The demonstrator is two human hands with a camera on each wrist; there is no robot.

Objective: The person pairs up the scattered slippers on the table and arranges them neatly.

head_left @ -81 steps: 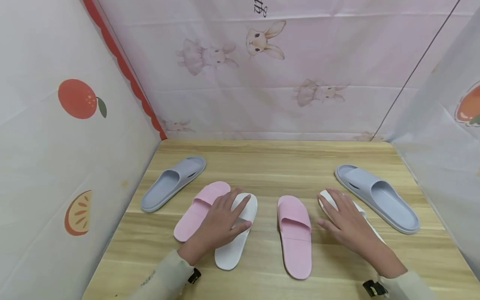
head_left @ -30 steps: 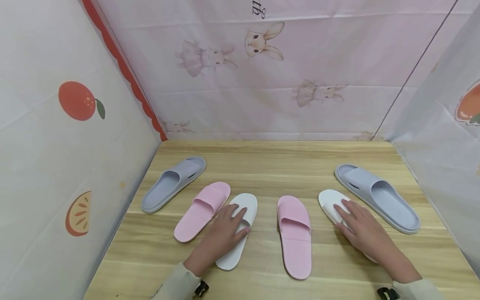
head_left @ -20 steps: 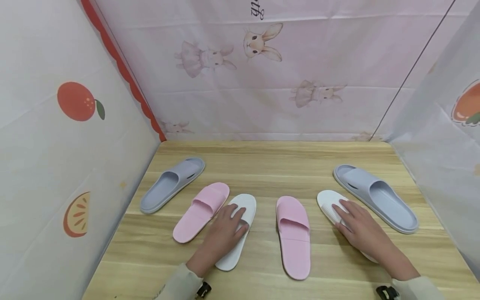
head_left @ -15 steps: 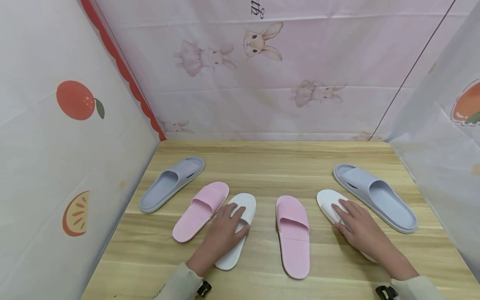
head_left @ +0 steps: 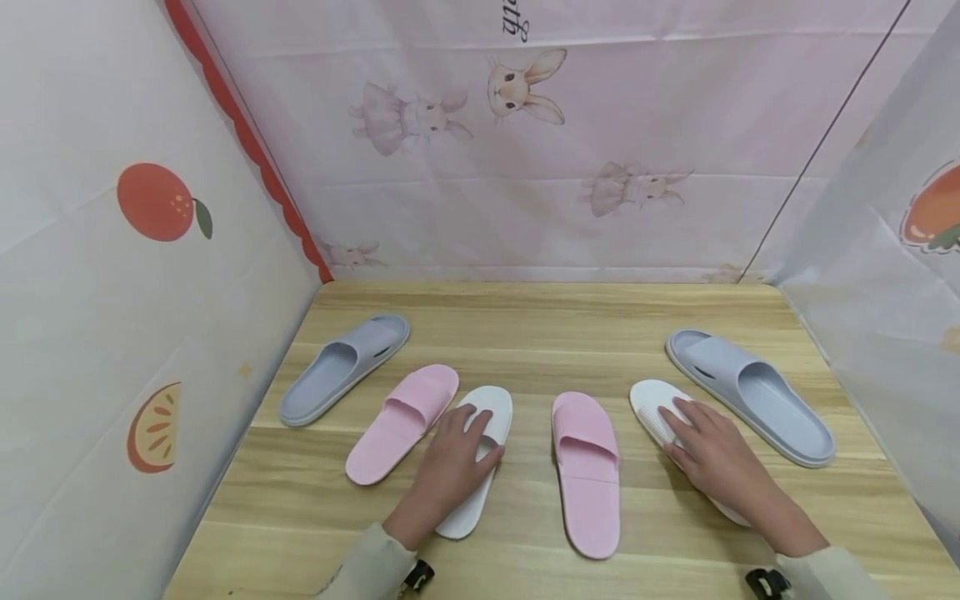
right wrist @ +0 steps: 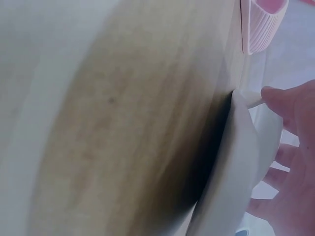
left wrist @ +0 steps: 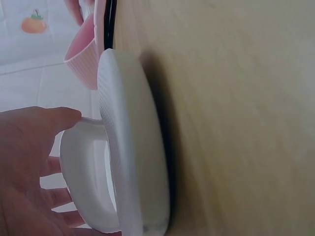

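Note:
My left hand point(head_left: 453, 465) is over the strap of a white slipper point(head_left: 467, 521) left of centre. In the left wrist view, my thumb and fingers hold opposite sides of that slipper's strap point(left wrist: 81, 172). On the right, my right hand point(head_left: 718, 458) grips a second white slipper point(head_left: 651, 402) across its strap, hiding much of its middle. The right wrist view shows my thumb point(right wrist: 275, 96) at one edge of the strap and the fingers on the far side, with dark shadow along the sole. Both white slippers point away from me, toes splayed apart from upright.
Between my hands lies a pink slipper point(head_left: 588, 500); its mate point(head_left: 401, 425) is just left of the left white slipper. One grey slipper point(head_left: 345, 369) lies at the far left, another point(head_left: 750, 396) at the right. Printed cloth walls point(head_left: 480, 208) bound the wooden table point(head_left: 525, 325).
My hands came down from over the white slippers onto their straps. The right white slipper has shifted slightly left, and the left one's heel has turned slightly right. The pink and grey slippers stay put.

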